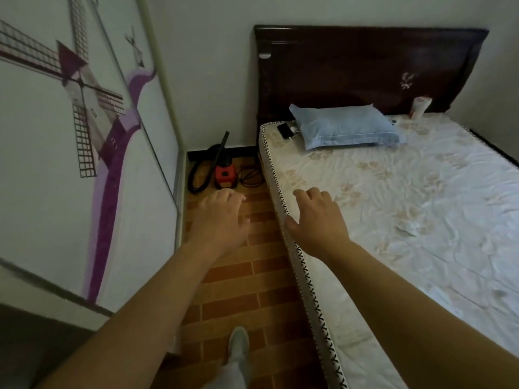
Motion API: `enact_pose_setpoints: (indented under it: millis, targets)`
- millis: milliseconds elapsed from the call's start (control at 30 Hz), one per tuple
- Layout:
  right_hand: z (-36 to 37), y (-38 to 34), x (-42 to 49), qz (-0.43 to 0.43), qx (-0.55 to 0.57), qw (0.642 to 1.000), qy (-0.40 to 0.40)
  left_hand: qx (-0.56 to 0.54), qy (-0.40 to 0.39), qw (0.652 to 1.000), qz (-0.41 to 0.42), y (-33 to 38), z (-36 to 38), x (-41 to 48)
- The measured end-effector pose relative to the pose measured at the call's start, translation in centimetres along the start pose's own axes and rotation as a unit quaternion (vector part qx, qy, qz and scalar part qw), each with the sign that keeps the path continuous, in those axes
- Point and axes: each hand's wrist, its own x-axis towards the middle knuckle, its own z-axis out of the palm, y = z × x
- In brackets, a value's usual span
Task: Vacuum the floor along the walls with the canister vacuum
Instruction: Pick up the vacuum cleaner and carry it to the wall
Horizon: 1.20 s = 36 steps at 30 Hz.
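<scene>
A small red and black canister vacuum stands on the brick-patterned floor in the far corner, against the back wall. Its black hose loops to the left and its black wand leans up against the wall. A dark cord lies coiled to the vacuum's right. My left hand is stretched out over the floor, short of the vacuum, fingers relaxed and holding nothing. My right hand hovers over the bed's near edge, fingers loosely spread and empty.
A bed with a floral sheet, blue pillow and dark headboard fills the right side. A wardrobe door with a windmill picture bounds the left. The floor strip between them is narrow. My shoe is on the floor below.
</scene>
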Motion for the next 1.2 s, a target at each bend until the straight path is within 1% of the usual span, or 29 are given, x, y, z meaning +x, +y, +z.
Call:
enact_pose_setpoints:
  millis: [167, 333, 533, 767, 900, 1067, 1200]
  targets:
    - [1.9, -0.9, 8.6, -0.010, -0.008, 1.000, -0.025, -0.013, -0.005, 0.999, -0.041, -3.9, 1.5, 6.5]
    - [1.9, -0.9, 16.3, -0.014, -0.033, 0.999, -0.034, -0.023, -0.015, 0.998, -0.059, -6.7, 2.1, 13.2]
    - [3.0, 0.5, 24.0, -0.012, -0.030, 0.998, -0.048, -0.035, -0.025, 0.996, -0.072, -7.9, 3.3, 20.7]
    - [5.6, 3.7, 34.0, -0.033, -0.019, 0.996, -0.077, -0.020, -0.051, 0.994, -0.096, -9.2, 6.3, 28.9]
    - [6.7, 4.8, 40.1, -0.047, -0.011, 0.994, -0.094, -0.017, -0.066, 0.989, -0.128, -10.7, 6.7, 33.2]
    - [8.0, 3.1, 46.8, -0.066, -0.007, 0.991, -0.116, -0.027, -0.067, 0.983, -0.169, -14.1, 6.8, 37.2]
    - [10.1, 0.7, 52.1, -0.072, -0.010, 0.988, -0.136, -0.035, -0.074, 0.979, -0.186, -18.0, 7.6, 40.8]
